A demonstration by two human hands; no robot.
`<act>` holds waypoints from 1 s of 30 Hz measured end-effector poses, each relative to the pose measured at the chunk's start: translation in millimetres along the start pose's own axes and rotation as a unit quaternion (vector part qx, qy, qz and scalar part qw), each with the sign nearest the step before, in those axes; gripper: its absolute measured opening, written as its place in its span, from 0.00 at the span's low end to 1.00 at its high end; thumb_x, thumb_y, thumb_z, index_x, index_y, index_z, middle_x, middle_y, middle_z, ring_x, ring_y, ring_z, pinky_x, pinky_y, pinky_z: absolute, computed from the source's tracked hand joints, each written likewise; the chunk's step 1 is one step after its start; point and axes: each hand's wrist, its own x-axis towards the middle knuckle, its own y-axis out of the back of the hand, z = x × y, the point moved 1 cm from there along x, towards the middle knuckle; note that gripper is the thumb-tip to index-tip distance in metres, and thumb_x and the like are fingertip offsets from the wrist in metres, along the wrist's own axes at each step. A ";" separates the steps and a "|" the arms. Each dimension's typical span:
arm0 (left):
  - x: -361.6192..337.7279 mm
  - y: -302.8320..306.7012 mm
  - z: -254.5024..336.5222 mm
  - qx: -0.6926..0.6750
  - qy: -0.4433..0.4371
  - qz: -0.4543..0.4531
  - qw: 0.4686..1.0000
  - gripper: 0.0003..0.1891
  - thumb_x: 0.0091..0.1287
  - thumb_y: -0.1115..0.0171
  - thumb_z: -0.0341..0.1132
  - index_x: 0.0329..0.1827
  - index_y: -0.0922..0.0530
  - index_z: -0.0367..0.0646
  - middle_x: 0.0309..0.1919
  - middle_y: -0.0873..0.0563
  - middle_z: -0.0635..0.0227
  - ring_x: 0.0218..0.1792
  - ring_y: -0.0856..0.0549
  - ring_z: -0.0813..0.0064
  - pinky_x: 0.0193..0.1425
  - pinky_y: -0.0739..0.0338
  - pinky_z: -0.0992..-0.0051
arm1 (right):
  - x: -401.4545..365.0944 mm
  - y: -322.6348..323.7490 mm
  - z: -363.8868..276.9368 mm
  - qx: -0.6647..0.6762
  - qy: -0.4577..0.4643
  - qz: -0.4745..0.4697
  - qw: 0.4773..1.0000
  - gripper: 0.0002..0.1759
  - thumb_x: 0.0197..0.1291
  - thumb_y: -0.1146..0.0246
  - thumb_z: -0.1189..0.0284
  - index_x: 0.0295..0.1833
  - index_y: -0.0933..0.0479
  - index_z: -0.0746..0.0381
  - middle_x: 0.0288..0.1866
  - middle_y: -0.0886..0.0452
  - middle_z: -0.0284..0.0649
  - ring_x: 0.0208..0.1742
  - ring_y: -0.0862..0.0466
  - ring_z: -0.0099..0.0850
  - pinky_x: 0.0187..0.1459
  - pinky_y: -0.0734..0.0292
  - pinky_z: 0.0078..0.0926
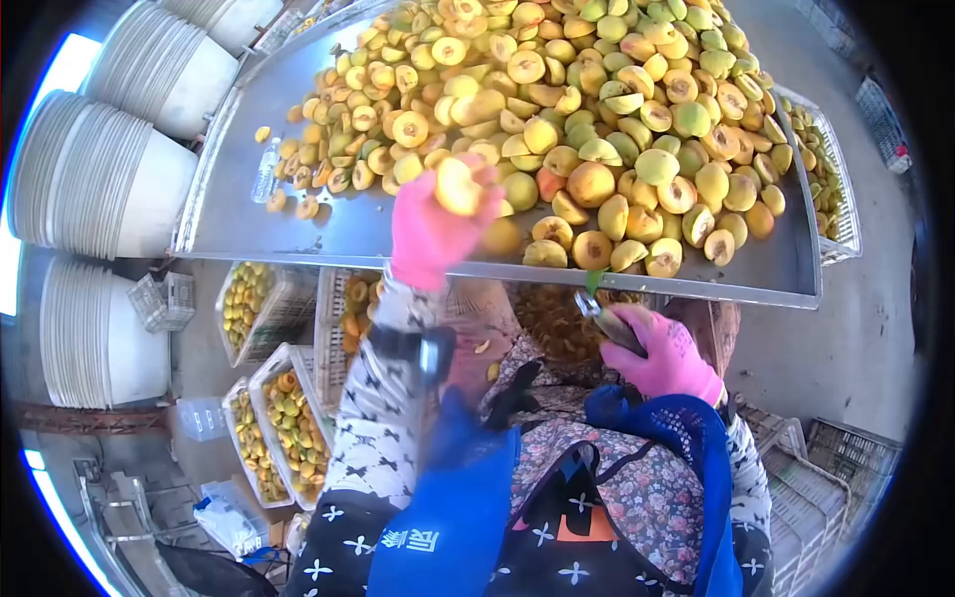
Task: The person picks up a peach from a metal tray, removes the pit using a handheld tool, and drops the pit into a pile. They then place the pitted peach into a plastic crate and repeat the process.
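My left hand (pixel 443 227), in a pink glove, is raised over the front edge of a metal table (pixel 348 234) with its fingers round a yellow peach half (pixel 459 187). Motion blurs both the hand and the fruit. Lower and to the right, my right hand (pixel 665 360), gloved in pink too, grips a pitting knife (pixel 615 326) with a dark handle and a shiny metal end. The metal end points up and left, close to the table's front edge, near a green leaf (pixel 594 281). A large heap of peaches (pixel 591 185), many of them halved, covers much of the tabletop.
A clear plastic bottle (pixel 267 171) lies on the table's left part. Crates of peaches (pixel 291 423) stand below at the left, and another crate (pixel 844 184) is beyond the right edge. Stacked white tubs (pixel 149 189) line the left. Crates (pixel 806 497) stand at lower right.
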 end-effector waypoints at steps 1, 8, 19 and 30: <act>-20.4 -20.6 -6.7 -0.045 0.027 -0.019 0.998 0.35 0.72 0.47 0.60 0.68 0.29 0.36 0.55 0.19 0.56 0.57 0.20 0.57 0.62 0.22 0.55 | 9.4 0.0 -20.0 0.008 0.002 0.032 0.999 0.26 0.57 0.28 0.64 0.60 0.24 0.60 0.46 0.14 0.49 0.46 0.13 0.48 0.48 0.18 0.40; -69.9 -66.2 -80.9 0.124 -0.057 0.003 0.991 0.32 0.76 0.53 0.54 0.70 0.29 0.35 0.52 0.15 0.54 0.49 0.17 0.57 0.56 0.22 0.59 | 26.0 -27.2 -28.1 -0.128 0.100 0.147 0.976 0.24 0.61 0.32 0.61 0.58 0.26 0.59 0.37 0.18 0.42 0.38 0.15 0.43 0.38 0.22 0.41; -84.8 -83.0 -93.1 0.282 -0.159 -0.006 0.946 0.22 0.76 0.48 0.41 0.68 0.28 0.39 0.49 0.16 0.56 0.50 0.17 0.61 0.57 0.21 0.62 | 20.6 -35.3 -26.7 -0.253 0.075 0.121 0.957 0.19 0.62 0.35 0.61 0.53 0.28 0.59 0.34 0.20 0.39 0.32 0.15 0.39 0.33 0.23 0.40; -84.0 -65.5 -102.6 0.107 -0.025 0.084 0.990 0.17 0.72 0.44 0.33 0.62 0.24 0.39 0.44 0.16 0.59 0.44 0.16 0.64 0.51 0.20 0.66 | 18.2 -51.2 -11.0 -0.132 0.035 0.025 0.990 0.17 0.58 0.33 0.70 0.50 0.28 0.63 0.34 0.18 0.48 0.36 0.15 0.50 0.35 0.21 0.44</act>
